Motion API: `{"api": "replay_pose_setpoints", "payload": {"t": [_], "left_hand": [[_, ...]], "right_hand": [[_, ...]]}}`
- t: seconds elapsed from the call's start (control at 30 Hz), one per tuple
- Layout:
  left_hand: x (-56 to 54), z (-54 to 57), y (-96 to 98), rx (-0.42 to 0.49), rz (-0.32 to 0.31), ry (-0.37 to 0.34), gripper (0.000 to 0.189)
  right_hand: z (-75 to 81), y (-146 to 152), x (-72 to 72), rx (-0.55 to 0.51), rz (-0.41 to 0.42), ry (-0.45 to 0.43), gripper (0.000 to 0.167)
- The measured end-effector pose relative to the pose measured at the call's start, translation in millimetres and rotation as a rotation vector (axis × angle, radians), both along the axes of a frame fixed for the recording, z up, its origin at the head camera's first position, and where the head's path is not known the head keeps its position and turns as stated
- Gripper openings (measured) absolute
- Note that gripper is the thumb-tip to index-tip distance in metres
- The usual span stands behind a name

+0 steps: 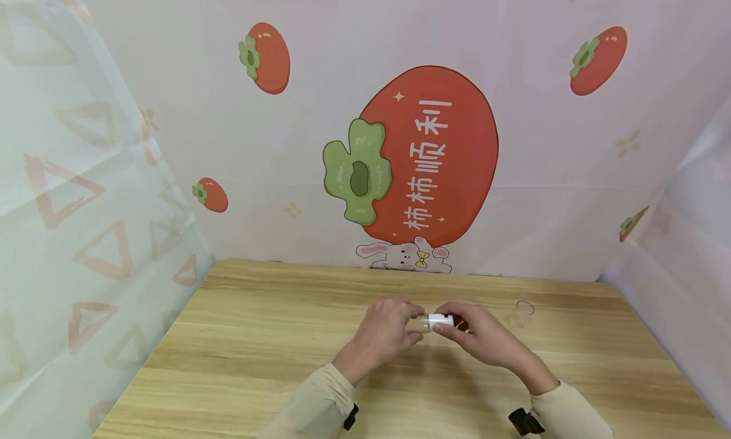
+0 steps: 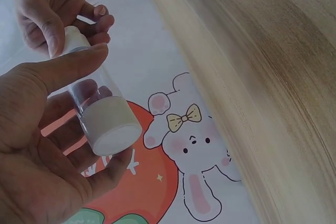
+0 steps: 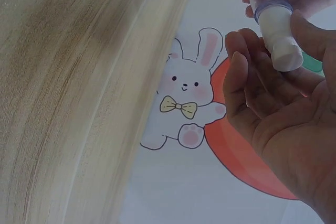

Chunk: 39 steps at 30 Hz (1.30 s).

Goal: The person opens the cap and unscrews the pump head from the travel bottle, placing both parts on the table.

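A small clear bottle point(image 2: 107, 121) with a stepped white cap point(image 3: 281, 32) is held sideways between both hands, above the table. My left hand point(image 1: 388, 328) grips its clear body, thumb along one side and fingers curled beneath. A cream-white band fills the bottle's base end in the left wrist view. On the other end, my right hand point(image 1: 482, 332) holds the white cap with its thumb and fingers. The right wrist view shows the cap's narrower tip pointing towards the right palm.
A thin ring point(image 1: 525, 307) lies on the wooden table point(image 1: 257, 325), to the right of the hands. Behind the table hangs a backdrop point(image 1: 285, 141) printed with persimmons and a white rabbit. Similar sheets stand along the left and right sides.
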<state>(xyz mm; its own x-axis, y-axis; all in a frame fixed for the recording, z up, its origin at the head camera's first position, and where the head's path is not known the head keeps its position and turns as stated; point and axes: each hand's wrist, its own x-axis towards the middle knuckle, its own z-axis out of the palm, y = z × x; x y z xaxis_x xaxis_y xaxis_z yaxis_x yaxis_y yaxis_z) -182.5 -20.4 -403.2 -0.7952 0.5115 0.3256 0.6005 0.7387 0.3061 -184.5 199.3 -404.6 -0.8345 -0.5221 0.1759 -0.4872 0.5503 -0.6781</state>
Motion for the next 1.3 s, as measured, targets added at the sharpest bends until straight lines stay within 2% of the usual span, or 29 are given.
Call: {"api": "replay_pose_setpoints", "payload": {"t": [0.37, 0.67, 1.1, 1.3], "left_hand": [[-0.7, 3.8, -2.6, 0.008, -0.024, -0.086, 0.031], [-0.3, 6.3, -5.9, 0.036, -0.046, -0.166, 0.030], [-2.9, 6.1, -7.1, 0.071, -0.071, -0.218, 0.028], [-3.4, 7.2, -7.2, 0.086, -0.069, -0.240, 0.029]], "right_hand": [[0.0, -1.2, 0.8, -0.013, 0.025, 0.002, 0.020], [-1.4, -3.9, 0.4, -0.022, 0.045, 0.009, 0.014], [-3.3, -3.4, 0.1, -0.011, 0.043, 0.026, 0.009], [-3.4, -2.6, 0.2, -0.020, 0.050, 0.025, 0.013]]}}
